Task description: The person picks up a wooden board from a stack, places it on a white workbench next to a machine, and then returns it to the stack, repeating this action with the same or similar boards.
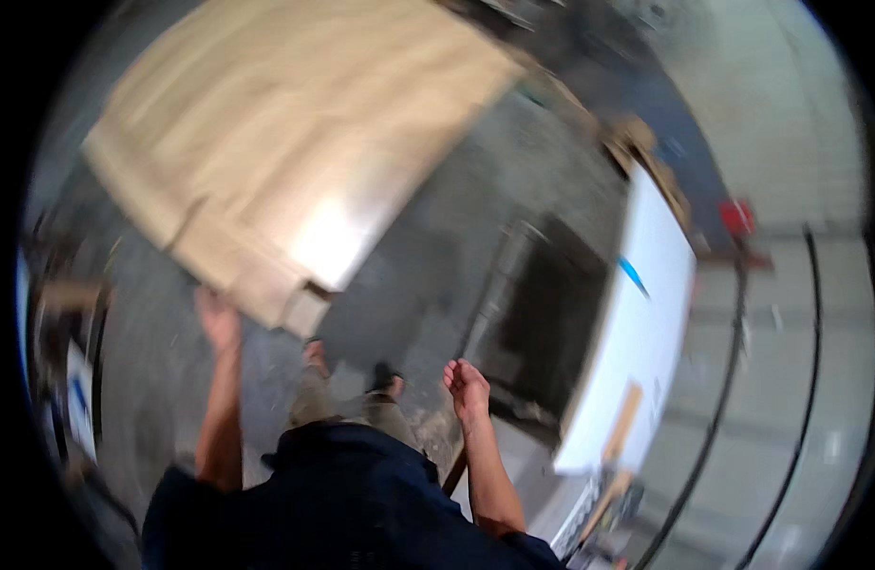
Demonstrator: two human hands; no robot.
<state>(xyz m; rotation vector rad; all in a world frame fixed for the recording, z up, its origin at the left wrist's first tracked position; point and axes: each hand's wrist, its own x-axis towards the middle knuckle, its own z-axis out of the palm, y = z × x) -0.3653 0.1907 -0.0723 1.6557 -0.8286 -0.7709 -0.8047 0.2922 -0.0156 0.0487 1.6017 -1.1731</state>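
- Right hand (pixel 468 389): in the air ahead of your body, fingers curled into a loose fist; you have nothing visible in it.
- Left hand (pixel 221 323): right at the near-left edge of the brown sheet (pixel 304 123). Motion blur; can't tell if you're gripping, touching or just beside it.
- Your feet: dark footwear (pixel 380 376), on the grey floor (pixel 409 285), between your two hands; one toe end is close to the sheet's near corner.
- Brown sheet: large, ahead and to your left, running away from you. Small tab (pixel 306 312) at its near corner, dark gap beside it. Bright glare on the near right part. Support under it unclear.
- White panel (pixel 637 351): to your right, well apart from the sheet; blue mark or object (pixel 634 276) and tan strip (pixel 624 423) on it.
- Dark frame-like shape (pixel 542 313): left of that panel, blurred.
- Red object (pixel 737 218): beyond the panel, too blurred to identify.
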